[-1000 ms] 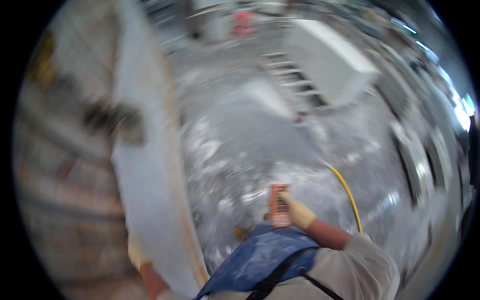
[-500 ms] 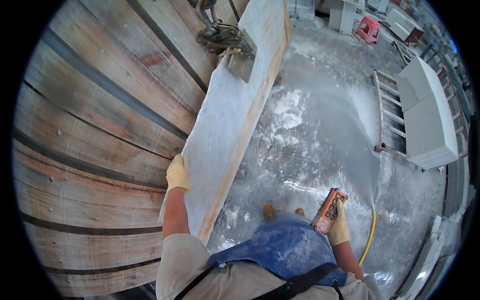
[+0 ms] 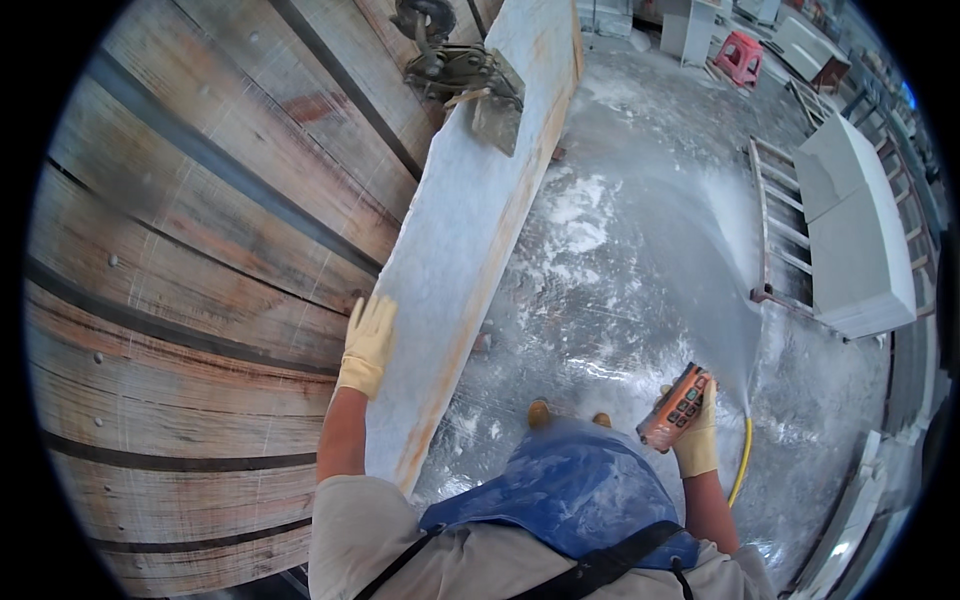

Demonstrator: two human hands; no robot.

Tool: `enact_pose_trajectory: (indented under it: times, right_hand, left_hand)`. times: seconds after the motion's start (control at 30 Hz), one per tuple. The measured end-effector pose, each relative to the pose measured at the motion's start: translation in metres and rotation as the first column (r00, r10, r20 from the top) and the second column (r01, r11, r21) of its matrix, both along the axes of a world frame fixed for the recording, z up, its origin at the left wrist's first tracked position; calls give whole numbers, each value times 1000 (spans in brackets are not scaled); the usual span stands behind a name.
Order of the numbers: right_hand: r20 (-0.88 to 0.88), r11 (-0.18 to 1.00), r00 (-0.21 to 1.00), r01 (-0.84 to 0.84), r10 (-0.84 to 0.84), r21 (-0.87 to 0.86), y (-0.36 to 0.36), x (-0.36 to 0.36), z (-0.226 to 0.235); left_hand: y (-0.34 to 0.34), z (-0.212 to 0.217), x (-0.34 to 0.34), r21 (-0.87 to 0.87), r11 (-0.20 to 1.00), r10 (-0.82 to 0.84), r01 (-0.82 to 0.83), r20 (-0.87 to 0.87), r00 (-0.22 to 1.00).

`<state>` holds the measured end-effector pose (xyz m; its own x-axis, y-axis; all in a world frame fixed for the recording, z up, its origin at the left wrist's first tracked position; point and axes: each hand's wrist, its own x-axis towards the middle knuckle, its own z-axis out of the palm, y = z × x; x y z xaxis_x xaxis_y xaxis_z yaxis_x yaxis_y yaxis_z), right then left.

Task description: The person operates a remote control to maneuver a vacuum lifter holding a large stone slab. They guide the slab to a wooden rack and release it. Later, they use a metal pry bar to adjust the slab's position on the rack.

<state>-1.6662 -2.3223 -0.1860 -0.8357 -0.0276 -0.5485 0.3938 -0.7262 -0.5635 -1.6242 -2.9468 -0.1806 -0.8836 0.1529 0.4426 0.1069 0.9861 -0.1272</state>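
Observation:
A long white stone slab (image 3: 445, 235) with a brownish edge stands tilted along the wooden planks on my left. My left hand (image 3: 368, 345), in a cream glove, rests against the slab's plank-side edge with fingers stretched out. In my gloved right hand (image 3: 697, 435) is an orange hoist remote (image 3: 676, 407) with several dark buttons, its face turned up. At the slab's far end a metal plate clamp (image 3: 495, 110) grips its top edge. The clamp hangs from a hook (image 3: 425, 18).
Wooden planks (image 3: 200, 330) with gaps fill the left side. A yellow hose (image 3: 745, 460) sprays water over the wet floor (image 3: 610, 270). To the right, white slabs (image 3: 855, 235) lean by a metal rack (image 3: 780, 220). A red stool (image 3: 739, 57) stands far off.
My left hand has shifted up the slab and its fingers have straightened. The remote in my right hand has moved slightly right and tilted. The clamp and hook have swung a little right.

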Motion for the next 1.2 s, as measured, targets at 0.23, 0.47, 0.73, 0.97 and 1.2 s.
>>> enact_pose_trajectory:
  times: [0.23, 0.47, 0.73, 0.97, 1.2]
  right_hand:
    - [-34, 988, 997, 68, -64, 140, -6, -9, 16]
    - [-7, 984, 990, 137, -137, 114, -27, 10, 9]
    - [11, 992, 994, 111, -112, 64, -37, 23, 19]
    - [-52, 990, 992, 116, -112, 77, -32, 27, 16]
    - [-35, 996, 996, 85, -84, 40, -39, 20, 9]
  left_hand:
    - [-19, -30, 16, 143, 976, -191, 164, 204, 960]
    - [-25, -50, 8, -78, 996, 67, -34, 467, 882]
    - [-25, -43, 12, -20, 999, 36, -31, 421, 906]
    - [-14, -14, 12, 20, 999, 37, -49, 379, 925]
    - [-25, -38, -2, 110, 937, 284, -332, 314, 906]
